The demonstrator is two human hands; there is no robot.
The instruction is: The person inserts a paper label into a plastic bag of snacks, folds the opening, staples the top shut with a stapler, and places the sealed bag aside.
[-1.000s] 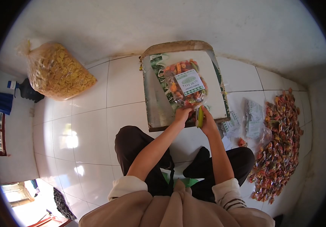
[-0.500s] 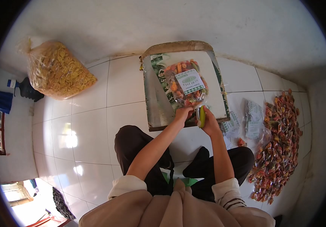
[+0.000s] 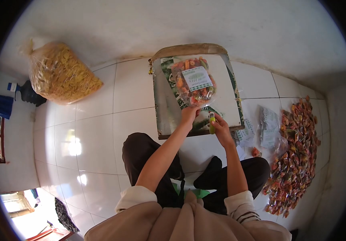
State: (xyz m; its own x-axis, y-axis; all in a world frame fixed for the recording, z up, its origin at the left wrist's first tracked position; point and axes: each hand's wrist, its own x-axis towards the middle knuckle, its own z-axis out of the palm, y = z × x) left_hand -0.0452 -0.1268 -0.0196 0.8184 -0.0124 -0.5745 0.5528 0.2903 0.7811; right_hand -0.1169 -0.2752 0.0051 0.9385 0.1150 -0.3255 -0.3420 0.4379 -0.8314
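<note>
A clear plastic bag of orange and red snacks (image 3: 182, 85) with a white and green printed label (image 3: 197, 78) lies on a low board-topped table (image 3: 224, 92). My left hand (image 3: 189, 115) is closed on the near end of the bag, pinching the plastic. In my right hand (image 3: 222, 128) is a small lime-green stapler (image 3: 212, 125), its silver end pointing away from me. The stapler is just right of my left hand and apart from the bag.
A big tied bag of yellow snacks (image 3: 62, 74) stands on the tiles at the left. To the right lie stacks of printed labels (image 3: 269, 124), one loose small packet (image 3: 256, 152) and a large heap of small snack packets (image 3: 295, 160) by the wall.
The snack bag has shifted slightly up and left and turned, with my left hand following. My right hand and the stapler have drawn apart from the bag's end.
</note>
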